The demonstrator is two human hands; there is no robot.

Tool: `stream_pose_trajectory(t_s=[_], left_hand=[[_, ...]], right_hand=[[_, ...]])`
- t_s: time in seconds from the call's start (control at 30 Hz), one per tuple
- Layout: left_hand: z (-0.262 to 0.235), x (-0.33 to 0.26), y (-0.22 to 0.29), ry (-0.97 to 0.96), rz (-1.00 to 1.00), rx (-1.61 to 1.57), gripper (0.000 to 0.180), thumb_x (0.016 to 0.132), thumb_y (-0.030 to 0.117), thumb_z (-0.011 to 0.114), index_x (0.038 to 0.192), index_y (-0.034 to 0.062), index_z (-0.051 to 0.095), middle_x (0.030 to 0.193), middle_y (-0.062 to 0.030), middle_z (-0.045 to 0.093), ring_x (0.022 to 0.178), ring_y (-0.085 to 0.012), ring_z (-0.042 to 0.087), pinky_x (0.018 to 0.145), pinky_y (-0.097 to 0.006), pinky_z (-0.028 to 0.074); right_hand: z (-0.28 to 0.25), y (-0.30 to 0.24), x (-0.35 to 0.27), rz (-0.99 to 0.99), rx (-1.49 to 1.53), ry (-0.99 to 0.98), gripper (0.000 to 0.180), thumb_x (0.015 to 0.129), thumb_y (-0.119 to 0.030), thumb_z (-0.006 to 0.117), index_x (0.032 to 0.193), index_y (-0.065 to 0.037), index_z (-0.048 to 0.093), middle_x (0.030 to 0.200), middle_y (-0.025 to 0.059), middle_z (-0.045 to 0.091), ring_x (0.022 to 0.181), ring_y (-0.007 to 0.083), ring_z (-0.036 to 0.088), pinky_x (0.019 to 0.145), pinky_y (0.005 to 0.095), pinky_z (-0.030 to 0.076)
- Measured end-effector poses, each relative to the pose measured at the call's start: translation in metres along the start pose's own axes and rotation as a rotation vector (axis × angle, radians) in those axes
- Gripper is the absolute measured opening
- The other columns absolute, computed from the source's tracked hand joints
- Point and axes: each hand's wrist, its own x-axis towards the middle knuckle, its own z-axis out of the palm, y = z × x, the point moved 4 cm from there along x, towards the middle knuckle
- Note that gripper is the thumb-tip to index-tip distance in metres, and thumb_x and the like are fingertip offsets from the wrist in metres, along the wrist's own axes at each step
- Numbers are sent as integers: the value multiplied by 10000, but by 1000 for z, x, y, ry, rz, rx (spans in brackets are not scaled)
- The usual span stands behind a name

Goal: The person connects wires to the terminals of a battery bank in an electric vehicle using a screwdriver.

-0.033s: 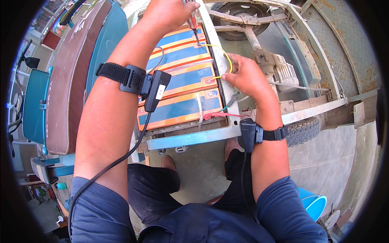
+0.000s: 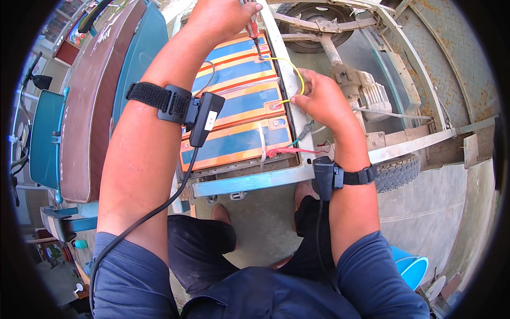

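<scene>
My left hand (image 2: 226, 18) holds a screwdriver (image 2: 253, 31), my right hand (image 2: 322, 98) the yellow wire (image 2: 303, 86); a slip onto the rail (image 2: 290, 82) could make sparks.

Behind my left hand (image 2: 223, 18) sits a black forearm strap (image 2: 146, 99) with a white-labelled black box (image 2: 206, 121); behind my right hand (image 2: 324, 98), a narrower strap (image 2: 365, 175) and second box (image 2: 324, 178). Black cables (image 2: 127, 231) trail back toward my navy short sleeves (image 2: 133, 274). My trousers (image 2: 196, 247) are black.

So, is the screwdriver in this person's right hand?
No, the left hand holds the screwdriver, while the right hand is at the yellow wire.
</scene>
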Motion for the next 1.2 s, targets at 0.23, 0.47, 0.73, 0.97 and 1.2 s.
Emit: stream_pose_trajectory(t_s=[0.23,0.47,0.73,0.97,1.2], left_hand=[[-2,-2,4,15,-6,20,428,841,188,678,1237,26,676,1062,-255,706,995,-374,695,903,-409,545],[-3,-4,4,22,-21,32,425,842,196,688,1235,36,679,1093,-257,698,1031,-385,683,924,-421,536],[-7,-8,11,12,-49,16,425,842,195,690,1237,39,677,1080,-259,700,1021,-388,686,922,-425,537],[-2,-4,3,30,-31,25,421,842,193,689,1233,38,678,1071,-257,703,1013,-385,688,918,-425,539],[-2,-4,-1,42,-18,41,424,834,199,689,1225,35,682,1067,-255,704,1008,-388,688,917,-425,539]], right_hand=[[8,-8,0,-41,27,141,497,770,-69,746,1248,-31,613,1066,233,693,1039,420,644,900,437,521],[4,-12,-4,190,-2,50,418,789,-65,766,1179,3,632,845,148,707,713,260,712,685,378,551],[3,-8,-8,32,88,17,435,780,-38,760,1192,-1,626,805,111,699,600,198,683,605,340,536],[12,-10,-7,-104,10,-36,514,805,37,694,1300,-13,566,901,85,736,684,198,691,631,324,541],[21,-25,-11,-213,-273,13,485,830,-26,653,1304,-93,575,984,184,718,923,422,664,806,467,543]])
